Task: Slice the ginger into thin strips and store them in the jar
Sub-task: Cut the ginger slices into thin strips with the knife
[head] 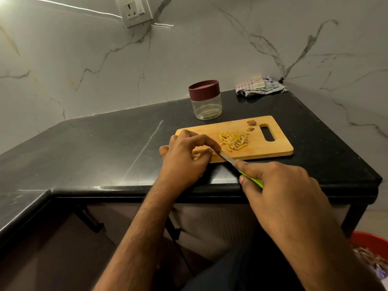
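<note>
Stage: slicing is under way; judged roughly past the middle, storing not yet begun.
Done: a pile of strips (233, 140) is lying mid-board, toward the far edge of the board (273, 150).
Left: the ginger (196, 154) under the left hand is waiting to be cut; then every strip is needing transfer to the jar (206, 100).
Scraps: two brown bits (251, 125) are sitting near the board's handle slot, at its right end.
Left hand (184, 156): fingers are curling down, pinning the ginger at the board's near-left corner; most of the piece is hidden, so its long axis cannot be told.
Right hand (273, 181): fingers are wrapping the green handle of the knife (227, 159), forefinger lying along the spine.
Knife axis: blade is running from the board's near edge diagonally up-left, tip pointing at the left fingertips.
Strip axis: most strips are lying roughly parallel, running near edge to far edge with a slight lean; a few are lying crosswise.
Jar: standing upright on the counter (84, 143) just beyond the board's far edge, lid on; looks nearly empty, perhaps a few strips at the bottom.
Cloth (260, 86): lying bunched at the counter's far right corner.
</note>
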